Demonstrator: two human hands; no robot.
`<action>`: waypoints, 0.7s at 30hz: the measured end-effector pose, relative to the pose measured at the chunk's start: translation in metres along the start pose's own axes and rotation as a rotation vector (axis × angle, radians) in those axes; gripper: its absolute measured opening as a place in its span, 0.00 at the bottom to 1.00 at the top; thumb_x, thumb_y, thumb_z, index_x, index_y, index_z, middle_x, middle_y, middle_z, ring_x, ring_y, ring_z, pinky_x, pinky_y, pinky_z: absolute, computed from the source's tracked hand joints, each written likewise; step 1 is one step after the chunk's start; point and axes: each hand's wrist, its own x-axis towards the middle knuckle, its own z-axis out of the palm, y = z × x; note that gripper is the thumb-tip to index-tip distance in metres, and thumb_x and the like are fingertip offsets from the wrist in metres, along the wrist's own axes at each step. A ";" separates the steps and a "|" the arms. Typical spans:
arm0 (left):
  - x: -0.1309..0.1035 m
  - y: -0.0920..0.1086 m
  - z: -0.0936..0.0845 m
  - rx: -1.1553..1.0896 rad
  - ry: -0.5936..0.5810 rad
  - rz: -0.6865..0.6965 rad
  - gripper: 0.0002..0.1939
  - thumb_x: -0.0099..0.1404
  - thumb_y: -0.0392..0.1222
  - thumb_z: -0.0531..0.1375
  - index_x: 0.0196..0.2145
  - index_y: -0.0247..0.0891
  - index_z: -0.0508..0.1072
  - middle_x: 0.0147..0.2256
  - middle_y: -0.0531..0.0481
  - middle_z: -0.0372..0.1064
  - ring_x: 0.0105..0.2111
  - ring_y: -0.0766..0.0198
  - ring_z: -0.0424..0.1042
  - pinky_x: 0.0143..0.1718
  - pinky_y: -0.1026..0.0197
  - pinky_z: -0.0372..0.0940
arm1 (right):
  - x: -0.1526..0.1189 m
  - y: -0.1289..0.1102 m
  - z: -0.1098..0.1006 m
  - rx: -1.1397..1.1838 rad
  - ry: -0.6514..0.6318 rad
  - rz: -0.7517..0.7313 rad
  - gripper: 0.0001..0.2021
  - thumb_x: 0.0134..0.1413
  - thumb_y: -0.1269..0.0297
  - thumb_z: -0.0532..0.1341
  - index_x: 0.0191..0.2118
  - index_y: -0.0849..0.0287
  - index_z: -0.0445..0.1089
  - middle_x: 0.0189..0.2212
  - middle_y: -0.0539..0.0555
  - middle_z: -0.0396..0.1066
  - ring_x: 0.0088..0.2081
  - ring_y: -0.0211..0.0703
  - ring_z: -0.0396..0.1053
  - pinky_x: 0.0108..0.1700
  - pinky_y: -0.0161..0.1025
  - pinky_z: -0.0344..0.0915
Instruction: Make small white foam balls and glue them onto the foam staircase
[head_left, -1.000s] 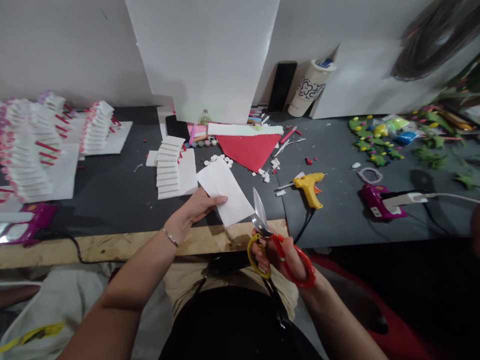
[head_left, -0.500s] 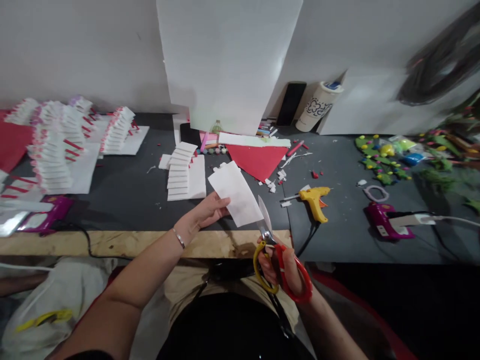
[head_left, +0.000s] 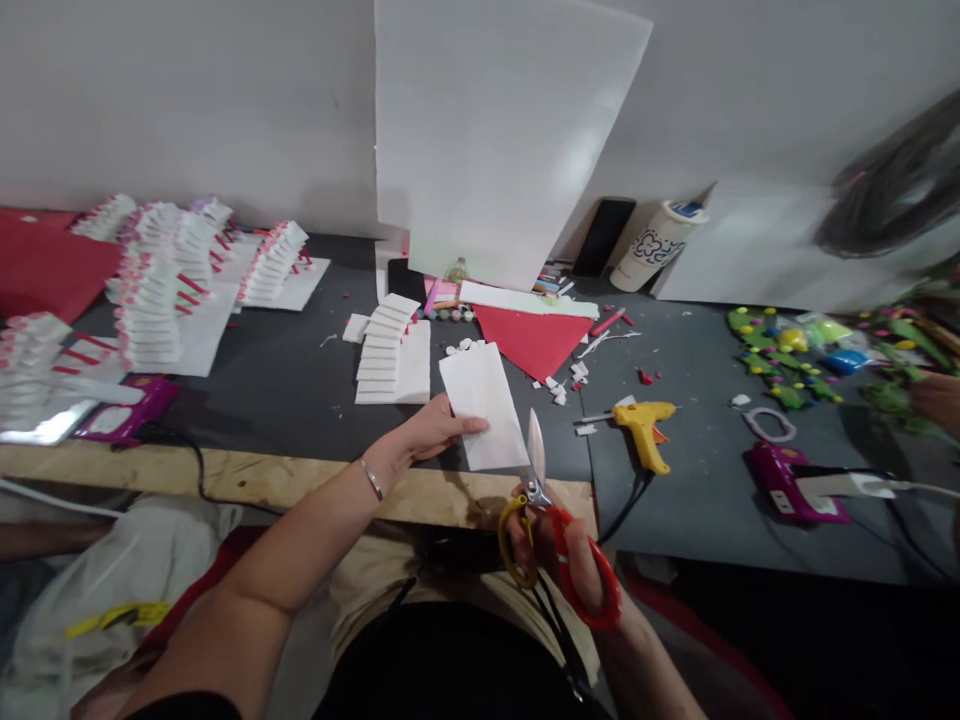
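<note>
Left fingers [head_left: 472, 426] pinching rectangular white sheet [head_left: 489, 385], best held flat; right fingers [head_left: 577, 547] gripping red-and-yellow-handled metal scissors [head_left: 535, 450], best squared to edge

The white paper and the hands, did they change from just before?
Yes, a little. The left hand has turned the white paper clockwise, so it points more straight up and down. Another person's hand has come in at the far right. The view has swung left. These two hands let nothing go: the right hand still holds the scissors, and the glue gun stayed put.
</note>
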 end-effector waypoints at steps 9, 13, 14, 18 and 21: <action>-0.001 -0.001 -0.001 0.006 -0.058 -0.025 0.26 0.41 0.36 0.76 0.39 0.31 0.77 0.37 0.40 0.78 0.36 0.57 0.76 0.43 0.56 0.67 | -0.002 0.012 0.001 0.093 0.085 0.042 0.31 0.47 0.28 0.55 0.44 0.49 0.66 0.26 0.48 0.57 0.21 0.36 0.49 0.20 0.36 0.54; -0.002 0.001 0.000 0.000 -0.043 -0.015 0.24 0.40 0.36 0.76 0.37 0.32 0.77 0.37 0.40 0.79 0.36 0.58 0.76 0.43 0.57 0.68 | -0.005 0.015 0.002 0.090 0.123 0.071 0.34 0.45 0.27 0.56 0.47 0.51 0.65 0.22 0.46 0.55 0.19 0.32 0.45 0.17 0.32 0.47; -0.002 0.001 0.000 -0.003 -0.040 -0.016 0.24 0.40 0.36 0.76 0.37 0.32 0.77 0.37 0.41 0.79 0.35 0.59 0.76 0.42 0.57 0.68 | -0.005 0.016 0.003 0.082 0.128 0.070 0.35 0.45 0.27 0.56 0.47 0.51 0.65 0.22 0.46 0.55 0.18 0.32 0.46 0.17 0.31 0.47; -0.003 0.000 0.000 0.012 -0.056 -0.026 0.21 0.40 0.36 0.76 0.35 0.33 0.78 0.35 0.42 0.79 0.33 0.61 0.75 0.39 0.60 0.68 | -0.003 0.017 0.005 0.050 0.128 0.035 0.32 0.45 0.27 0.56 0.44 0.49 0.66 0.24 0.48 0.58 0.20 0.34 0.50 0.18 0.33 0.53; -0.002 -0.001 -0.001 0.033 -0.061 -0.017 0.21 0.40 0.36 0.75 0.34 0.33 0.78 0.34 0.44 0.79 0.32 0.62 0.75 0.37 0.61 0.68 | 0.000 0.015 0.006 0.030 0.091 -0.018 0.31 0.47 0.26 0.53 0.43 0.48 0.67 0.25 0.50 0.59 0.22 0.38 0.52 0.19 0.37 0.58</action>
